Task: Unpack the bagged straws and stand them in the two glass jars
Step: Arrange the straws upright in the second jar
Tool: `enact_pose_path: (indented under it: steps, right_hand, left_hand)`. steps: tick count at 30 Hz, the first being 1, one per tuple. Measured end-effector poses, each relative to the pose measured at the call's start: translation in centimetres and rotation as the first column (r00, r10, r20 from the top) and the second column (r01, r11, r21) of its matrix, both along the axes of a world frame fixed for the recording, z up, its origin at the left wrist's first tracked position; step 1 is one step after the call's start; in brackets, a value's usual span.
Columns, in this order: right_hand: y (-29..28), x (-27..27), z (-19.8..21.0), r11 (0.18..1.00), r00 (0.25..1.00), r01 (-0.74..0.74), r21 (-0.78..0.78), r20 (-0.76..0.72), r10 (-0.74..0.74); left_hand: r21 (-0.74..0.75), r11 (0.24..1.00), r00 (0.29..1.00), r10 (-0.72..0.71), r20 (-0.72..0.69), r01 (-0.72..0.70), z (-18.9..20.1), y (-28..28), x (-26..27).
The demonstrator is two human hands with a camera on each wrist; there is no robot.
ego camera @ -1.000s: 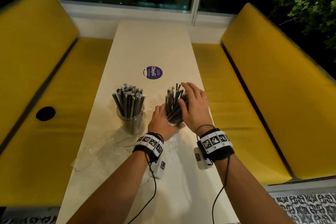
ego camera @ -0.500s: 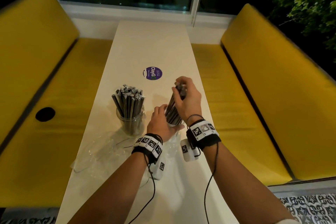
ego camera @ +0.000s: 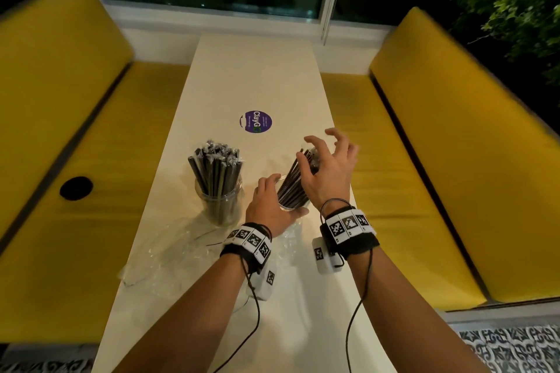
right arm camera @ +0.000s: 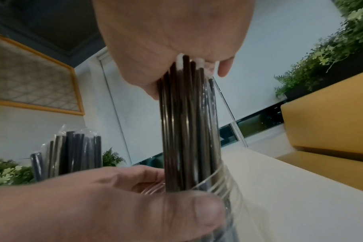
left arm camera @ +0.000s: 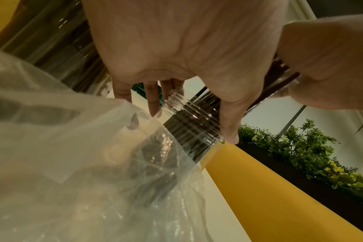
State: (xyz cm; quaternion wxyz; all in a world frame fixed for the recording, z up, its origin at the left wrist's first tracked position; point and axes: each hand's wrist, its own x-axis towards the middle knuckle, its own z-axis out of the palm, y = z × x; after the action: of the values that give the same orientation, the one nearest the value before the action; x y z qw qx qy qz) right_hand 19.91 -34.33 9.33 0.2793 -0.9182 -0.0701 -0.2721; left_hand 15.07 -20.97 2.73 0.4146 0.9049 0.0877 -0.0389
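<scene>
Two glass jars stand on the white table [ego camera: 257,70]. The left jar [ego camera: 219,206] is packed with thick black straws [ego camera: 216,166], also seen in the right wrist view [right arm camera: 72,152]. My left hand [ego camera: 272,203] grips the right jar [ego camera: 292,208], fingers and thumb wrapped round its glass [left arm camera: 193,127]. A leaning bundle of thin dark straws [ego camera: 292,185] fills that jar. My right hand [ego camera: 328,157] hovers over their tops with fingers spread; its palm [right arm camera: 176,32] touches the straw tips [right arm camera: 186,122].
A crumpled clear plastic bag [ego camera: 169,251] lies on the table left of my left wrist, close to the lens [left arm camera: 72,163]. A purple round sticker [ego camera: 257,122] sits farther back. Yellow benches [ego camera: 439,160] flank the table, and plants [ego camera: 515,9] fill the right corner.
Half a second ago my right hand pinched the tops of the thin straws; now its fingers have spread apart above them. The left hand still holds the right jar.
</scene>
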Motion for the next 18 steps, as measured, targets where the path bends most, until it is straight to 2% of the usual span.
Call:
enact_pose_path:
  steps: [2, 4, 8, 15, 18]
  right_hand:
    - [-0.1, 0.6, -0.2, 0.997, 0.992, -0.079, 0.02, -0.094, 0.081]
    - [-0.2, 1.1, -0.2, 0.974, 0.967, -0.174, 0.147, -0.163, 0.197]
    - [-0.5, 0.5, -0.1, 0.956, 0.98, -0.171, 0.24, -0.058, 0.19]
    - [0.1, -0.2, -0.4, 0.985, 0.986, -0.11, 0.13, -0.113, 0.125]
    - [0.3, 0.5, 0.5, 0.978, 0.97, -0.191, 0.086, -0.135, 0.202]
  left_hand:
    - [0.007, 1.0, 1.0, -0.002, -0.004, 0.002, 0.1, -0.1, 0.0]
    - [0.017, 1.0, 1.0, 0.0, -0.003, 0.0, 0.1, -0.1, -0.1]
    - [0.028, 1.0, 1.0, 0.003, -0.01, -0.002, 0.3, -0.2, -0.1]
    - [0.043, 0.999, 1.0, 0.002, -0.016, -0.002, 0.4, -0.3, -0.1]
    - [0.047, 0.999, 1.0, 0.004, -0.022, -0.003, 0.4, -0.2, -0.1]
